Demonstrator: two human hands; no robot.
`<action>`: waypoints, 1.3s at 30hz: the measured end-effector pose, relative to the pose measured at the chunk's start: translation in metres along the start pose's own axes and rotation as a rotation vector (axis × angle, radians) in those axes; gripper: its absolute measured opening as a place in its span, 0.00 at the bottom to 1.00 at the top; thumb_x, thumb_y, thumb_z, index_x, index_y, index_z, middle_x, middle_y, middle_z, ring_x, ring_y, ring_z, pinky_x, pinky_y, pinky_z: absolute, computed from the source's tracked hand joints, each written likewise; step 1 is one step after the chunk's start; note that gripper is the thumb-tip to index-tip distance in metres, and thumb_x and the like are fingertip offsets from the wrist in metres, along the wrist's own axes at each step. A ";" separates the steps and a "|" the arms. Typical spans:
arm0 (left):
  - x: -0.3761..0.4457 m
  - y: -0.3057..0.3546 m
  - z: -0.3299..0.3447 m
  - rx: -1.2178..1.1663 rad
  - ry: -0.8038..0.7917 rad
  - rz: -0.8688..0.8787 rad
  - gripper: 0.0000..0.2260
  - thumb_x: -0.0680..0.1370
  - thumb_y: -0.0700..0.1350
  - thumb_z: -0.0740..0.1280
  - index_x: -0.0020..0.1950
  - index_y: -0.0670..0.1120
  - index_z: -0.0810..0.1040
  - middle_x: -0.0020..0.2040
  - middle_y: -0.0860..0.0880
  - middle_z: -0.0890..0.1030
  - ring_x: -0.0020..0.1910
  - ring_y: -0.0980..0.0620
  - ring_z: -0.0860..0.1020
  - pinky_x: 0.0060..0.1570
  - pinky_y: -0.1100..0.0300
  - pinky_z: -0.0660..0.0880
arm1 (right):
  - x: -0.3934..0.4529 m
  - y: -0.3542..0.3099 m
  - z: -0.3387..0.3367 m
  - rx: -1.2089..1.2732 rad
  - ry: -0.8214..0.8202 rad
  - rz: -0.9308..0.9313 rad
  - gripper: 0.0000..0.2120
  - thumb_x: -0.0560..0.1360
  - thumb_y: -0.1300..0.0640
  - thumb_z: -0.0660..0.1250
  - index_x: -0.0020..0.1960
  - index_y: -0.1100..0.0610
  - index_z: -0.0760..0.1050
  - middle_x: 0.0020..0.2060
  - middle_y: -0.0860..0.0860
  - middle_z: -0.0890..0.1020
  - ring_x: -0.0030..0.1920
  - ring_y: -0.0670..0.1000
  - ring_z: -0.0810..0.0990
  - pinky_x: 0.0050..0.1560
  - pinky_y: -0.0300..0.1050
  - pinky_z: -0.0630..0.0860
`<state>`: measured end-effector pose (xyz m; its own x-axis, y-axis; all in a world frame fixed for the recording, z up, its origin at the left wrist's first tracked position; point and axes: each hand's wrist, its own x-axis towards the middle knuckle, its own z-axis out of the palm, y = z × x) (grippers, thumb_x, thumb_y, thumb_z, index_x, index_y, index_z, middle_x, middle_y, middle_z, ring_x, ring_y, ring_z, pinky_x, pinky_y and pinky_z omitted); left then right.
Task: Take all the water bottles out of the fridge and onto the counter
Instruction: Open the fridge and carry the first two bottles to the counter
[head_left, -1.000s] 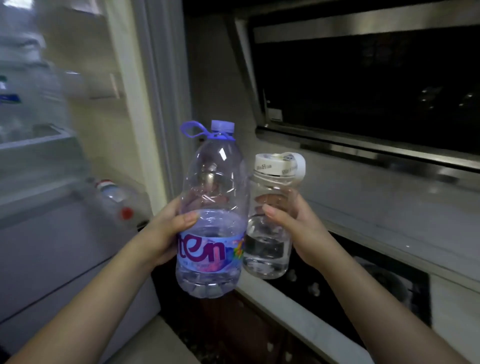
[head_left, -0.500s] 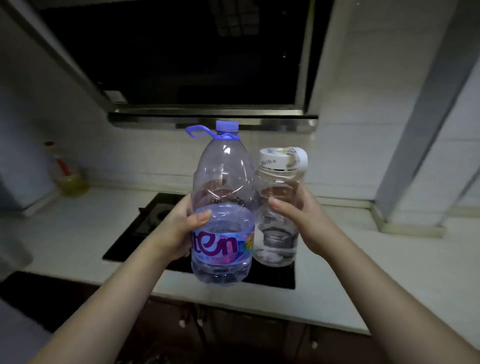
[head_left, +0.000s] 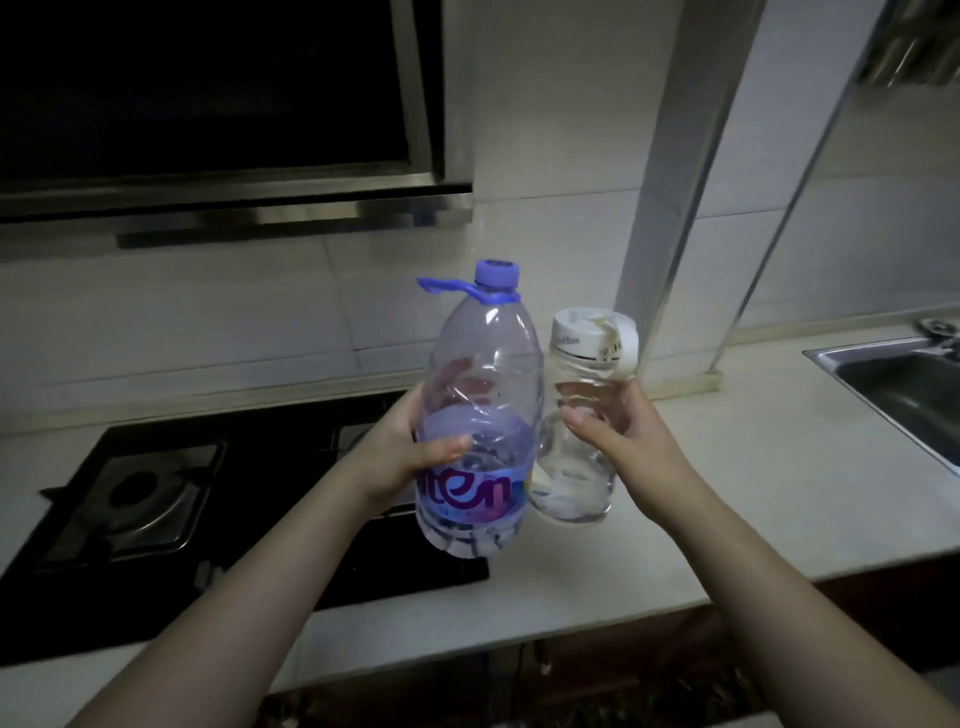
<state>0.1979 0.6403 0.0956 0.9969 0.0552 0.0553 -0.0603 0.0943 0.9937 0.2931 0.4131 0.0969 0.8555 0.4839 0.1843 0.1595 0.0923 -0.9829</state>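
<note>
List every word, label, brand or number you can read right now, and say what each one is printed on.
"ten": large purple letters on the label of the blue-capped bottle that the left hand holds; the start of the word is hidden behind that hand.
Small dark print on the white lid of the clear bottle in the right hand: too blurred to read.
Nothing else readable on the hob, counter or sink.

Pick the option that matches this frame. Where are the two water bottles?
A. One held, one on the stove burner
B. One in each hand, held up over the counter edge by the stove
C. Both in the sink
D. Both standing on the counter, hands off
B: the left hand grips the purple-capped bottle and the right hand grips the white-lidded bottle, both raised side by side above the counter beside the stove.
</note>
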 end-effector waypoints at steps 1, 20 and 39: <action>0.009 -0.008 -0.004 0.026 -0.004 0.000 0.49 0.61 0.54 0.82 0.75 0.39 0.63 0.67 0.41 0.76 0.63 0.44 0.76 0.61 0.51 0.74 | 0.004 0.008 -0.001 -0.006 0.019 0.005 0.29 0.68 0.55 0.75 0.67 0.55 0.70 0.54 0.46 0.83 0.55 0.44 0.82 0.50 0.37 0.77; 0.144 -0.166 -0.020 0.319 0.299 -0.150 0.45 0.53 0.55 0.79 0.68 0.54 0.67 0.65 0.55 0.75 0.62 0.66 0.74 0.60 0.69 0.71 | 0.093 0.185 -0.035 -0.222 0.167 0.252 0.29 0.66 0.55 0.78 0.63 0.53 0.70 0.56 0.47 0.80 0.56 0.45 0.80 0.56 0.41 0.76; 0.224 -0.219 -0.005 0.301 0.640 -0.175 0.36 0.62 0.36 0.82 0.64 0.47 0.69 0.52 0.57 0.79 0.47 0.69 0.80 0.43 0.74 0.74 | 0.202 0.272 -0.065 -0.290 0.056 0.311 0.43 0.61 0.56 0.83 0.68 0.58 0.63 0.56 0.50 0.77 0.54 0.49 0.79 0.55 0.45 0.77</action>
<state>0.4341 0.6365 -0.1104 0.7606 0.6439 -0.0829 0.2051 -0.1171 0.9717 0.5416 0.4795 -0.1331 0.9090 0.4012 -0.1133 0.0149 -0.3030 -0.9529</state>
